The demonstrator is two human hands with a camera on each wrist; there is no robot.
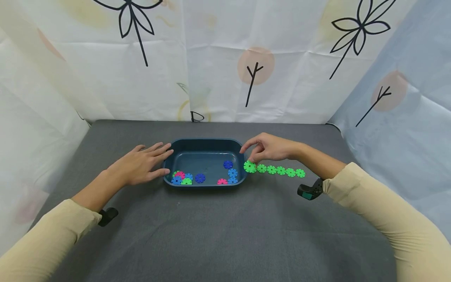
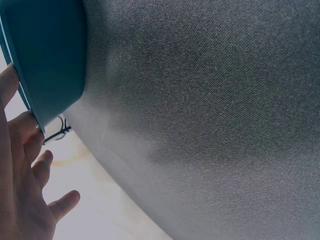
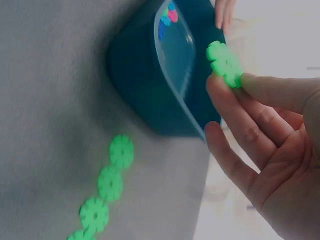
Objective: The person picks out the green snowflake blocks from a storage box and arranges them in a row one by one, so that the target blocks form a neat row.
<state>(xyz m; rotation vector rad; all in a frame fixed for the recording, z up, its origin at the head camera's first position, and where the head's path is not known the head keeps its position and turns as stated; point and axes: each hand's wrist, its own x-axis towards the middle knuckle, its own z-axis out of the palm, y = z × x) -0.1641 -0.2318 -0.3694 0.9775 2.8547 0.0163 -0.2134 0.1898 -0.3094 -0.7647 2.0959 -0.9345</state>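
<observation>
Presently, the right hand (image 1: 273, 148) pinches one green snowflake disc (image 1: 250, 167), raised by the right end of the single blue tray (image 1: 208, 145), and five more green discs (image 1: 280, 170) lie in a row on the grey cloth (image 1: 211, 235). The left hand (image 1: 142, 165) touches the opposite rim, fingers extended — inside, three blue discs (image 1: 232, 172) and one pink disc (image 1: 222, 181) sit rightward, a leftward pile (image 1: 181, 178) overlapping too much to count.

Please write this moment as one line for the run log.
left hand: touches tray rim | right hand: pinches green disc | table: row of green discs | tray: mixed-colour discs
</observation>
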